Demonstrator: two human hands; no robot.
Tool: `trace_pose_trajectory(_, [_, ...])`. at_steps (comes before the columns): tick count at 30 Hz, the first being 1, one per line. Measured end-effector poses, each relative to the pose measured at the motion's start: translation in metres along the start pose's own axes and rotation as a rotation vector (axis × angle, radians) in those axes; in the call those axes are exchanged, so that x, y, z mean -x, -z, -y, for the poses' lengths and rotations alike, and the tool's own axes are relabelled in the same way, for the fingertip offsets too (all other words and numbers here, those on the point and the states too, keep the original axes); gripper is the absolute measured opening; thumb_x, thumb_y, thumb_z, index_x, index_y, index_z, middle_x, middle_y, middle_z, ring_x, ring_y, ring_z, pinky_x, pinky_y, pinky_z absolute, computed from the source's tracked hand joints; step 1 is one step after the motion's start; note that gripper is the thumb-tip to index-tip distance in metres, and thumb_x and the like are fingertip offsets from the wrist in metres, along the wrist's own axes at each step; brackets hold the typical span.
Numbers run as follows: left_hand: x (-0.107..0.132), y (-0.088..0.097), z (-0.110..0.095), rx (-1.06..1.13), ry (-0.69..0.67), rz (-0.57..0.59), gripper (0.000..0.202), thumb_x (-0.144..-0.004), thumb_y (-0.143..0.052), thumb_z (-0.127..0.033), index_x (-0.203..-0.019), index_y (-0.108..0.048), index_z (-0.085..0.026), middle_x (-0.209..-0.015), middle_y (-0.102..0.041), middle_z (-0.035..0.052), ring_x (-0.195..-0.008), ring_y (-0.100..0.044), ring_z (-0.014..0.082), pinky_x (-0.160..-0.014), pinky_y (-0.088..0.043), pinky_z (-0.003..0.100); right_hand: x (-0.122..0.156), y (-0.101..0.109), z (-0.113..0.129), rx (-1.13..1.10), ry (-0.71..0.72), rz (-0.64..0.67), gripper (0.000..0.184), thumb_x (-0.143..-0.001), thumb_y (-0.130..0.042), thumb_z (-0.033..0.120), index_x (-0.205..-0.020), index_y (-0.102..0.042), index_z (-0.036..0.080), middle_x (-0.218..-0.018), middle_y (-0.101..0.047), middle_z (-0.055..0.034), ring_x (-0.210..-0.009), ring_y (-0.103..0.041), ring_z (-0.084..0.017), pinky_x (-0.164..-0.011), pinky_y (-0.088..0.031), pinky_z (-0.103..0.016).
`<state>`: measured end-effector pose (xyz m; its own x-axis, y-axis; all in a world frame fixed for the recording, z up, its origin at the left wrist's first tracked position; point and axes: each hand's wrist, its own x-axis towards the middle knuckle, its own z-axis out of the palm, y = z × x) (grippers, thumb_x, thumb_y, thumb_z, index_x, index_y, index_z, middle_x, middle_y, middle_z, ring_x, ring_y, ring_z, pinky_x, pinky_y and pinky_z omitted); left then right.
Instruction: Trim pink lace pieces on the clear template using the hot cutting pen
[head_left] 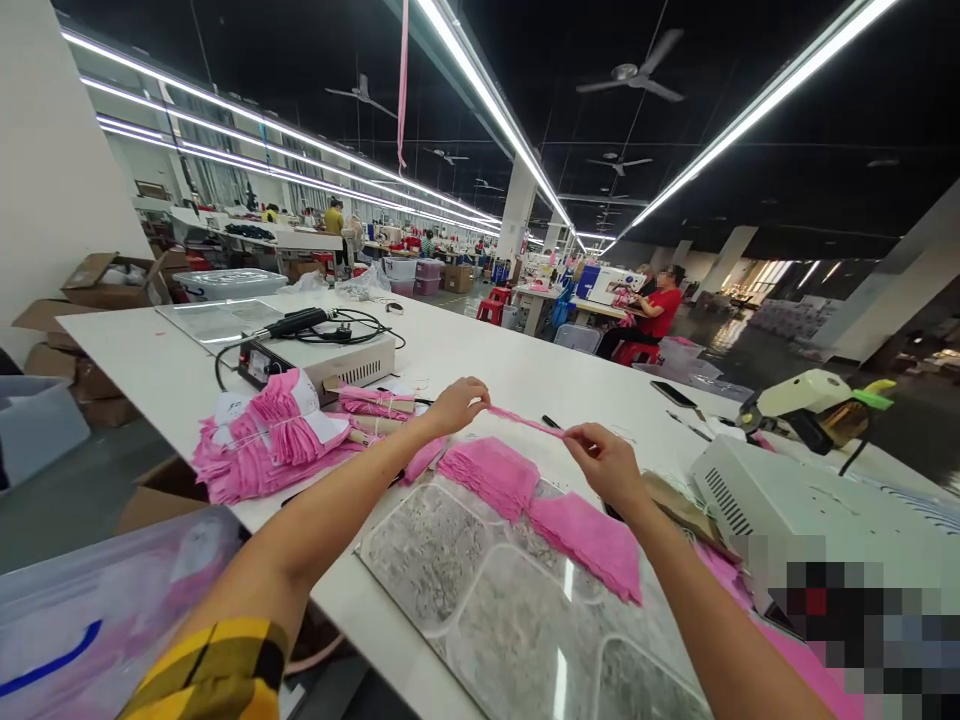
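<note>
A narrow pink fabric strip [523, 420] is stretched between my two hands, a little above the table. My left hand [459, 404] pinches its left end, and my right hand [600, 458] pinches the right end. Below them, two neat stacks of pink fabric pieces lie side by side: the left stack [491, 476] and the right stack [589, 540]. Both rest on a grey patterned sheet [499, 620] with a glossy surface. Left of my left forearm is a large tied bundle of pink fabric [274, 435] with white paper on it.
A metal control box [322, 360] with a black-handled tool [300, 322] stands at the left on the white table [465, 345]. Another pale box [817, 510] sits at the right, near a phone [673, 393]. A plastic bin [112, 610] stands lower left. A person in red [661, 312] sits beyond.
</note>
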<state>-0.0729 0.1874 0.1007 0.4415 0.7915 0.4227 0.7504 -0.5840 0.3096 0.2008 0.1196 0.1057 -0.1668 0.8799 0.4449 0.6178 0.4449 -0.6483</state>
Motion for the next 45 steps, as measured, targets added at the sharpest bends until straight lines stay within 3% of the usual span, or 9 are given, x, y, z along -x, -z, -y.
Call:
trace_pose_trajectory(8, [0.056,-0.020,0.028,-0.089,-0.021,0.107,0.030,-0.095,-0.057,-0.033,-0.118,-0.057,-0.016,-0.118,-0.060,0.0091,-0.101,-0.061,0.0201,-0.086,-0.054,0.041,0.038,-0.066,-0.022,0.045,0.132,0.136,0.018,-0.080,-0.050,0.028,-0.076,-0.066,0.022,-0.079,-0.064,-0.0038,-0.070,-0.058,-0.016,-0.068,-0.046,-0.031])
trace_pose_trajectory(11, [0.065,-0.018,0.017,-0.089,-0.061,0.116,0.027,-0.094,-0.057,-0.032,-0.115,-0.059,-0.015,-0.118,-0.060,0.0088,-0.104,-0.060,0.0211,-0.089,-0.052,0.043,0.058,-0.057,-0.033,0.047,0.076,0.123,0.021,-0.082,-0.050,0.031,-0.088,-0.068,0.022,-0.085,-0.066,-0.0050,-0.074,-0.061,-0.016,-0.072,-0.049,-0.032])
trace_pose_trajectory(14, [0.063,-0.022,-0.012,-0.053,-0.160,0.150,0.014,-0.094,-0.056,-0.024,-0.101,-0.066,-0.016,-0.112,-0.062,0.0075,-0.107,-0.058,0.0199,-0.095,-0.048,0.038,0.079,-0.030,-0.049,0.068,-0.031,0.085,0.023,-0.082,-0.050,0.034,-0.088,-0.068,0.021,-0.084,-0.067,-0.0059,-0.071,-0.060,-0.016,-0.069,-0.050,-0.031])
trace_pose_trajectory(18, [0.052,-0.047,-0.060,-0.027,-0.322,0.261,0.010,-0.089,-0.060,-0.020,-0.091,-0.069,-0.018,-0.105,-0.066,0.0057,-0.102,-0.060,0.0178,-0.095,-0.046,0.031,0.109,0.001,-0.066,0.114,-0.154,0.052,0.025,-0.079,-0.052,0.035,-0.091,-0.067,0.020,-0.086,-0.069,-0.0064,-0.071,-0.062,-0.017,-0.069,-0.052,-0.033])
trace_pose_trajectory(23, [0.028,-0.085,-0.098,-0.119,-0.399,0.385,0.020,-0.093,-0.060,-0.030,-0.104,-0.063,-0.014,-0.110,-0.063,0.0073,-0.102,-0.061,0.0203,-0.091,-0.050,0.042,0.128,0.007,-0.070,0.140,-0.167,0.072,0.026,-0.074,-0.058,0.032,-0.095,-0.067,0.019,-0.097,-0.071,-0.0083,-0.088,-0.065,-0.022,-0.083,-0.051,-0.039])
trace_pose_trajectory(28, [0.015,-0.099,-0.105,-0.198,-0.380,0.451,0.027,-0.095,-0.056,-0.033,-0.115,-0.059,-0.015,-0.115,-0.061,0.0084,-0.099,-0.062,0.0193,-0.086,-0.054,0.040,0.129,0.005,-0.068,0.124,-0.143,0.082,0.022,-0.076,-0.057,0.029,-0.091,-0.067,0.019,-0.096,-0.071,-0.0080,-0.090,-0.065,-0.022,-0.084,-0.051,-0.038])
trace_pose_trajectory(35, [0.009,-0.088,-0.105,-0.240,-0.373,0.492,0.027,-0.095,-0.056,-0.033,-0.116,-0.059,-0.015,-0.114,-0.061,0.0083,-0.096,-0.062,0.0187,-0.084,-0.055,0.039,0.130,0.008,-0.071,0.124,-0.131,0.080,0.018,-0.079,-0.054,0.030,-0.087,-0.067,0.021,-0.095,-0.071,-0.0057,-0.090,-0.065,-0.019,-0.083,-0.050,-0.034])
trace_pose_trajectory(42, [0.003,-0.082,-0.112,-0.240,-0.378,0.401,0.025,-0.095,-0.056,-0.033,-0.111,-0.060,-0.014,-0.109,-0.063,0.0073,-0.094,-0.063,0.0179,-0.084,-0.054,0.038,0.126,-0.007,-0.057,0.304,-0.197,-0.047,0.025,-0.079,-0.060,0.041,-0.091,-0.065,0.019,-0.093,-0.068,-0.0084,-0.086,-0.061,-0.022,-0.075,-0.047,-0.033])
trace_pose_trajectory(45, [0.007,-0.079,-0.114,-0.226,-0.391,0.350,0.022,-0.095,-0.056,-0.033,-0.104,-0.062,-0.013,-0.102,-0.064,0.0056,-0.091,-0.063,0.0171,-0.084,-0.053,0.038,0.122,-0.013,-0.053,0.384,-0.196,-0.099,0.017,-0.082,-0.056,0.032,-0.089,-0.065,0.019,-0.092,-0.067,-0.0089,-0.087,-0.060,-0.022,-0.075,-0.045,-0.032])
